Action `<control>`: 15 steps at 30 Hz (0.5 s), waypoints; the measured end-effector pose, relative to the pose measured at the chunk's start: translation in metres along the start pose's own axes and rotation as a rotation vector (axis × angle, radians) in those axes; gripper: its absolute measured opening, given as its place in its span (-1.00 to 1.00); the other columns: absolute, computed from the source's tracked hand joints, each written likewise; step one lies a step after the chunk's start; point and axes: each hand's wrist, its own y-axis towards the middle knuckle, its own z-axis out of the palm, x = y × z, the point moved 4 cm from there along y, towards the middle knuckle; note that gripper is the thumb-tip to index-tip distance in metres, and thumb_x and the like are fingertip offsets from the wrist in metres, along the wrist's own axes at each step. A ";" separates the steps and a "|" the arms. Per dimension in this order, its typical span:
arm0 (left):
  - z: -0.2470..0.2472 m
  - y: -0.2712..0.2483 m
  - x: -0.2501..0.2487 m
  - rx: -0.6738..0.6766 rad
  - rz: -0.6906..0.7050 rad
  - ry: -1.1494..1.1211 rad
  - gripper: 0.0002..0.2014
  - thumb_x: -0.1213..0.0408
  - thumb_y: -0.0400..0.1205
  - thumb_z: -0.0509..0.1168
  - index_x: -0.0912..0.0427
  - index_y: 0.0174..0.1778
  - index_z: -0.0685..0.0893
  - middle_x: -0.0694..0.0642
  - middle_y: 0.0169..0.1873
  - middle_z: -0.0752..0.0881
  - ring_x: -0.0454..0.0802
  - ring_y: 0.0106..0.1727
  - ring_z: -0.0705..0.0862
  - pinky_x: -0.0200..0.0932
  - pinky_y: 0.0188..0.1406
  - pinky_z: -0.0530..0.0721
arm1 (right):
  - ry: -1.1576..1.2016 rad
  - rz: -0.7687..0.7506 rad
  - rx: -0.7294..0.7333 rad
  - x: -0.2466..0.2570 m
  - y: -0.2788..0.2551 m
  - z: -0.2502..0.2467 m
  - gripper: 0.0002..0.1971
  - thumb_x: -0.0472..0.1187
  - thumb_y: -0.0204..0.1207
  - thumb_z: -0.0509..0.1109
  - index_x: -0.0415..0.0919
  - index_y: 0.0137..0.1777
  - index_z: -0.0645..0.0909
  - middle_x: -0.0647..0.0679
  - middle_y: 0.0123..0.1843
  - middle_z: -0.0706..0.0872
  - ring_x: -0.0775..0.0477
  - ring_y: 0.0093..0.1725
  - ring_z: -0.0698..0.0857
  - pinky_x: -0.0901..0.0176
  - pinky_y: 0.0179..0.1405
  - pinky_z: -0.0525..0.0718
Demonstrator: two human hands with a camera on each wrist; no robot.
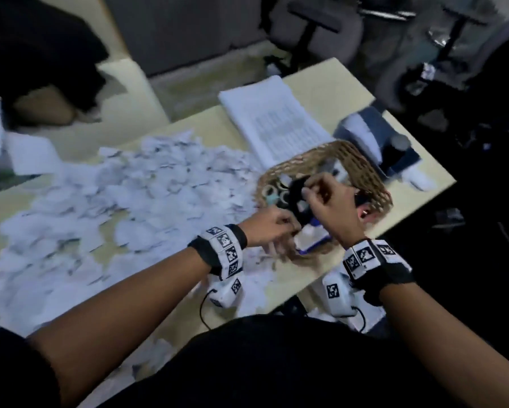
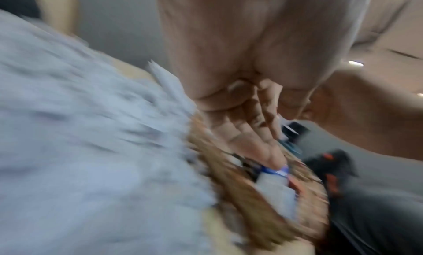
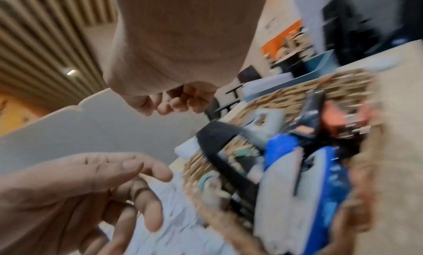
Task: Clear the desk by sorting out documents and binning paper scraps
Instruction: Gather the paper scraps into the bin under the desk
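Item 1, right hand (image 1: 329,198): held over the middle of the wicker basket (image 1: 374,184), fingers curled toward the thumb. The right wrist view shows the fingertips drawn close together with nothing plainly between them; whether you pinch a small scrap there cannot be told from the blur.

Item 2, left hand (image 1: 269,228): at the basket's near-left rim. In the left wrist view your fingers (image 2: 258,146) lie fairly straight, tips reaching a blue-edged white object (image 1: 312,240) inside the basket. No closed hold is evident.

Item 3, basket contents: tape rolls (image 1: 277,194), a black item (image 1: 299,187), the blue-edged object, and a few white bits. This looks like a stationery basket, not a bin.

Item 4, paper scraps (image 1: 115,207): a broad loose heap on the desk (image 1: 321,83), reaching from the basket's left side to the near-left edge. Almost none appears binned yet.

Item 5, documents (image 1: 277,122): a whole printed stack behind the basket, apart from the scraps.

Item 6, hazards:
- Both wrist views are smeared; working this fast, you could tip the basket, which sits near the desk's right edge.
- Scraps lie against the rim, so a sweep of your left forearm could push more in among the stationery or off the near edge onto the floor.
- Scraps close to the printed stack could be mixed with it, or a good sheet binned by mistake.
- Small bits among the tape rolls are easy to miss.
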 end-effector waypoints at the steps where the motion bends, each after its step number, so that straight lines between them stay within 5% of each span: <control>1: -0.026 -0.019 0.017 -0.117 0.008 -0.003 -0.86 0.21 0.73 0.19 0.08 0.02 0.66 0.16 -0.17 0.82 0.04 -0.41 0.71 -0.15 -0.50 0.64 | -0.021 -0.052 0.100 0.015 0.004 0.025 -0.83 -0.30 0.48 0.44 0.02 -0.12 0.61 0.02 -0.39 0.66 0.12 -0.40 0.58 0.28 -0.31 0.51; 3: -0.071 -0.060 0.058 -0.342 -0.003 0.012 -0.85 0.23 0.72 0.20 0.09 0.00 0.69 0.12 -0.24 0.81 0.01 -0.42 0.66 -0.16 -0.48 0.60 | -0.073 -0.130 0.315 0.036 0.005 0.077 -0.78 -0.29 0.48 0.43 0.10 -0.12 0.57 0.05 -0.37 0.65 0.17 -0.37 0.60 0.24 -0.31 0.50; 5: -0.104 -0.100 0.102 -0.520 -0.043 0.031 -0.85 0.27 0.70 0.21 0.07 -0.04 0.70 0.07 -0.26 0.80 0.02 -0.40 0.65 -0.13 -0.40 0.63 | -0.160 -0.156 0.614 0.045 -0.004 0.126 -0.81 -0.17 0.50 0.44 0.01 0.09 0.61 0.00 -0.19 0.69 0.09 -0.23 0.64 0.16 -0.18 0.58; 8: -0.124 -0.152 0.157 -0.652 -0.089 0.057 -0.88 0.28 0.65 0.26 0.02 -0.09 0.71 -0.03 -0.27 0.79 0.08 -0.28 0.71 -0.08 -0.24 0.69 | -0.465 -0.212 1.009 0.032 -0.036 0.176 -0.51 0.02 0.52 0.47 -0.07 0.41 0.49 -0.07 0.18 0.55 -0.01 0.15 0.54 0.12 0.15 0.50; 10: -0.122 -0.172 0.184 -0.675 -0.100 0.079 -0.91 0.27 0.64 0.31 0.03 -0.09 0.71 -0.09 -0.23 0.74 -0.06 -0.26 0.68 -0.17 -0.20 0.65 | -0.504 -0.235 1.015 0.023 -0.053 0.187 -0.47 0.07 0.50 0.46 -0.05 0.43 0.48 -0.09 0.28 0.47 -0.09 0.32 0.47 0.08 0.25 0.45; 15: -0.108 -0.187 0.223 -0.720 -0.074 0.259 -0.93 0.23 0.64 0.32 0.05 -0.04 0.70 -0.07 -0.13 0.62 -0.11 -0.03 0.51 -0.09 0.00 0.60 | -0.496 -0.274 0.649 0.009 -0.077 0.180 -0.41 0.19 0.43 0.37 -0.14 0.37 0.53 -0.19 0.33 0.44 -0.26 0.33 0.47 -0.17 0.25 0.57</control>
